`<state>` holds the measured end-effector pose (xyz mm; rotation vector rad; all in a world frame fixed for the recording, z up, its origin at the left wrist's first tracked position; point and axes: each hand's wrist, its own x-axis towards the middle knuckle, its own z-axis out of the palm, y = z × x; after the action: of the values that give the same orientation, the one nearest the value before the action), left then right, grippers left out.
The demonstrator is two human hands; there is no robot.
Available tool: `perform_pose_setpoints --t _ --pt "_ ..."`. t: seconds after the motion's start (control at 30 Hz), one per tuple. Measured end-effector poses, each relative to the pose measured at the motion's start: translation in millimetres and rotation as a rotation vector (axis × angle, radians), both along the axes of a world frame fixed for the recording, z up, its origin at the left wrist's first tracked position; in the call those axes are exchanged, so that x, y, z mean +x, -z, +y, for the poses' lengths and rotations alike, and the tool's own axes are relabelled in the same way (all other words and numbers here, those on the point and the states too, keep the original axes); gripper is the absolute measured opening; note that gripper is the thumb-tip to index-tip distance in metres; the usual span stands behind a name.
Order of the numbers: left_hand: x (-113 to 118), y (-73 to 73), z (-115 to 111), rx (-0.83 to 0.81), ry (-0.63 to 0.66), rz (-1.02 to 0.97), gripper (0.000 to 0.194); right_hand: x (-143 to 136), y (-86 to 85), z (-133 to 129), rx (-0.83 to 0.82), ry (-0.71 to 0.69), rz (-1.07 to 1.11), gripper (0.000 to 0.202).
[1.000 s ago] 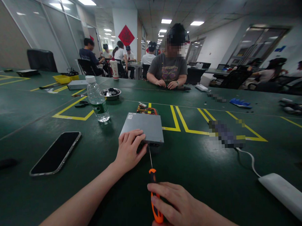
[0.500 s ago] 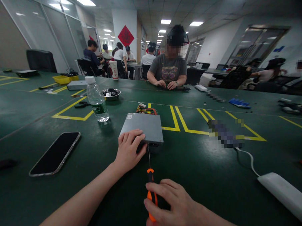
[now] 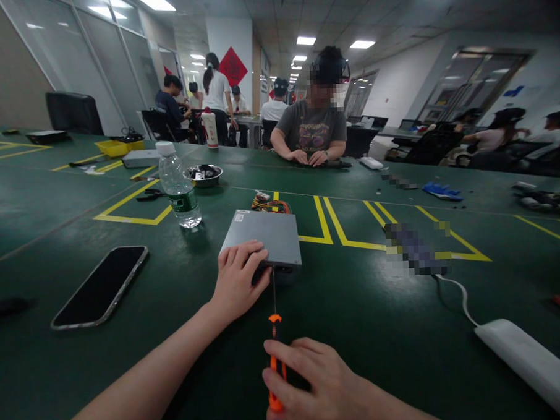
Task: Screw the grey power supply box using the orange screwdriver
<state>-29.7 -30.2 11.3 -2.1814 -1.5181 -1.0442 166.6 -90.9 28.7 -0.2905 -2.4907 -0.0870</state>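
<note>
A grey metal computer power supply (image 3: 275, 234) lies on the green table, its bundle of coloured cables (image 3: 271, 202) at the far side. My left hand (image 3: 240, 272) grips its near left corner, fingers over the top and thumb at the front face. In my right hand (image 3: 310, 379) is an orange and black screwdriver (image 3: 274, 365), held between thumb and fingers. Its shaft points away from me, and the tip meets the front face beside my left thumb. Whatever the tip touches there is too small to make out.
Left of the power supply are a water bottle (image 3: 181, 192), a smartphone (image 3: 101, 286) and a metal bowl (image 3: 206, 181) of dark parts. To the right lie a white power strip (image 3: 522, 354) with a cord and blue gloves (image 3: 441, 191). A person (image 3: 311, 125) sits opposite.
The screwdriver handle has turned a little in my right hand. My left hand and the power supply keep their places. A person in the background has stood up.
</note>
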Motion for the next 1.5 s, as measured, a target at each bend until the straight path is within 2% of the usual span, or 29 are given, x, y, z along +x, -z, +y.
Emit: perform_pose_setpoints --t 0.13,0.23,0.33,0.43,0.53,0.73,0.93,1.13,1.23,1.37,1.5 --pt "0 -0.1 0 -0.004 -0.006 0.002 0.023 1 2.9 0 -0.035 -0.008 0.078 0.033" --pt "0 -0.5 0 -0.005 -0.009 0.005 0.023 1 0.0 -1 -0.079 -0.005 -0.014 0.031" --pt "0 -0.4 0 -0.007 -0.007 0.007 0.023 -1 -0.8 -3 -0.04 0.025 -0.092 0.027" --pt "0 0.1 0 -0.01 -0.003 0.005 0.023 0 4.6 -2 0.013 0.001 0.012 0.025" --pt "-1 0.5 0 -0.008 -0.003 0.007 0.022 1 8.6 0 -0.004 -0.008 0.065 0.027" --pt "0 -0.5 0 0.007 -0.005 0.01 0.022 -2 0.1 -1 -0.067 -0.007 -0.098 0.028" --pt "0 -1.0 0 0.008 0.002 0.008 0.023 2 9.1 0 0.005 -0.037 0.069 0.026" --pt "0 0.7 2 0.006 -0.005 0.005 0.023 -1 -1.7 -2 -0.032 0.005 -0.095 0.024" --pt "0 0.9 1 0.005 -0.005 0.01 0.022 -2 -0.8 -2 0.024 -0.006 -0.014 0.02" --pt "0 0.6 0 0.003 -0.008 0.007 0.022 2 4.7 0 0.017 -0.031 0.095 0.027" --pt "0 0.1 0 0.004 -0.01 0.012 0.021 1 1.4 0 -0.041 -0.019 -0.031 0.026"
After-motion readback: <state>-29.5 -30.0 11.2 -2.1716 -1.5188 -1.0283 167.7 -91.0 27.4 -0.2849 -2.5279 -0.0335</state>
